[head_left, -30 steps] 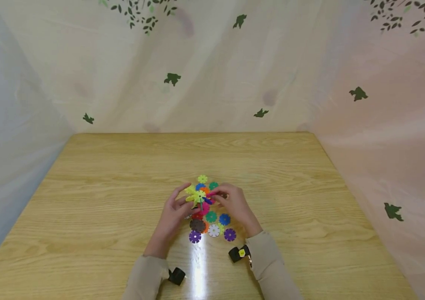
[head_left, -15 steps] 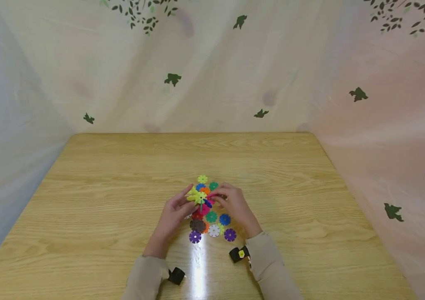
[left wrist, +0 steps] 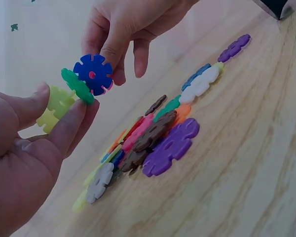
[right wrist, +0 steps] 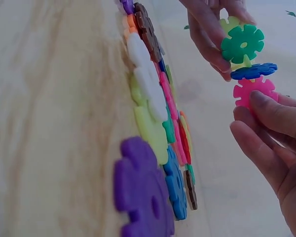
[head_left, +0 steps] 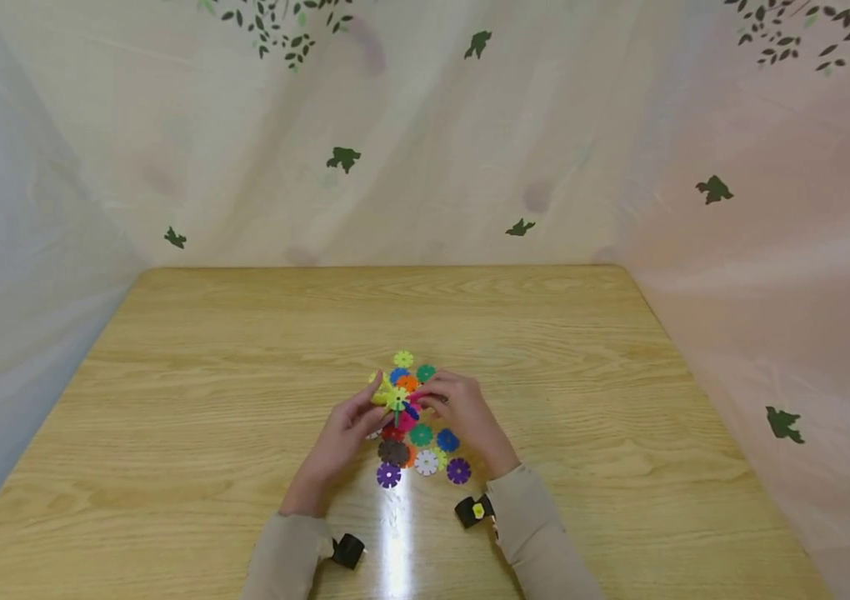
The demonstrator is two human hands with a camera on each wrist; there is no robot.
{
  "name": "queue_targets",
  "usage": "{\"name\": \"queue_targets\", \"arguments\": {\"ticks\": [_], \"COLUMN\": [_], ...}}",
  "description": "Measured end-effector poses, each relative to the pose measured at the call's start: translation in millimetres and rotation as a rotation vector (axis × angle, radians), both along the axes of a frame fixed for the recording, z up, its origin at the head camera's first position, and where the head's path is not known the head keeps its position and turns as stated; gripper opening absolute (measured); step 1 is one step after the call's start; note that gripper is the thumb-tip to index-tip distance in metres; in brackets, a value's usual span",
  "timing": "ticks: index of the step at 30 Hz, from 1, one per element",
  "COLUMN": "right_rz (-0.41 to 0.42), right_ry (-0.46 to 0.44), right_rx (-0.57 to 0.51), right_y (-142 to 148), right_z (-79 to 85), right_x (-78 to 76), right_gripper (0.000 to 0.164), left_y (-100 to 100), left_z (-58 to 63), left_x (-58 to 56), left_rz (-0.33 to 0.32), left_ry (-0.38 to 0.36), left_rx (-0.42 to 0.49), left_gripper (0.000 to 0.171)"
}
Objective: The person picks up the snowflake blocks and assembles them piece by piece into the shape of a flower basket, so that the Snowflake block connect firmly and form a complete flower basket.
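Observation:
Above the table, a joined cluster of notched plastic flower discs hangs between both hands. My left hand holds its yellow part between thumb and fingers. A green disc stands beside those fingers, with a blue disc linked to it. From the blue disc's other side sticks out a pink disc, which my right hand pinches between thumb and fingers. The pink disc meets the blue one at its edge. In the left wrist view the blue disc hides most of the pink.
Under the hands, loose flower discs lie in an overlapping group: purple, white, brown, blue, green and others. They rest on a wooden table. Printed curtains enclose its far side and flanks.
Both hands and the disc cluster have sunk slightly toward me. The left fingers have drawn in a little around the yellow part. The right hand keeps its pinch on the pink disc.

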State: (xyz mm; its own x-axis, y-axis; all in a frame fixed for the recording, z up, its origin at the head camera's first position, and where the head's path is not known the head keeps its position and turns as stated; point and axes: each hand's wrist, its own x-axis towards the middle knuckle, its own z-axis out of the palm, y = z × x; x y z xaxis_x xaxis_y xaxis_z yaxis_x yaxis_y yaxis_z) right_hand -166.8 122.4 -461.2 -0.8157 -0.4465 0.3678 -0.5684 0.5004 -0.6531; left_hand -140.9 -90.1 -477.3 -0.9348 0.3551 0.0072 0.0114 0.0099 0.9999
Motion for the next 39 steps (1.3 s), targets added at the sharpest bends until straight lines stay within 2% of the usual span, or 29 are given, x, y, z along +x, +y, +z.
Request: {"name": "queue_targets", "arguments": {"ticks": [5,8,11,15,18,21,24,29,32,35,39], "right_rz": [-0.004,-0.005,-0.015,-0.073,-0.088,-0.038,0.005,0.005,-0.008,-0.018,-0.045], "right_ry": [0.028,0.012,-0.095,-0.258,-0.302,-0.345,-0.378,-0.352,-0.357,-0.380,-0.443], "right_rx": [0.007,0.013,0.013,0.055,0.145,0.245,0.338,0.420,0.422,0.368,0.190], "right_y": [-1,0,2,7,11,10,6,0,0,3,14], "right_z": [-1.5,-0.8,1.4,5.1,5.4,4.3,2.9,0.7,0.8,-0.6,-6.2], "right_x": [-0.1,-0.6,-1.3,-1.9,-2.2,-1.6,-0.2,1.6,1.4,-0.7,-6.7], "right_gripper": [0.009,0.009,0.015,0.024,0.020,0.017,0.023,0.029,0.028,0.024,0.014], "left_y": [0,-1,-1,-3,-4,-5,-6,-8,-9,-10,-11], "left_z": [-0.8,-1.0,-1.6,-2.5,-3.9,-4.7,-4.2,-4.1,-5.1,-6.2,-6.6], "left_x": [-1.0,-1.2,-1.5,-1.8,-2.6,-3.2,-3.0,-3.7,-4.7,-5.6,-5.1], "left_rz": [-0.009,-0.010,-0.006,-0.002,0.005,0.020,0.029,0.060,0.085,0.098,0.077], "left_ry": [0.016,0.012,-0.016,-0.049,-0.044,-0.030,-0.026,-0.026,-0.035,-0.032,-0.027], "left_rx": [-0.005,0.001,0.025,0.057,0.087,0.111,0.130,0.145,0.132,0.123,0.141], "left_gripper": [0.054,0.054,0.054,0.055,0.056,0.058,0.058,0.057,0.056,0.057,0.057]}}
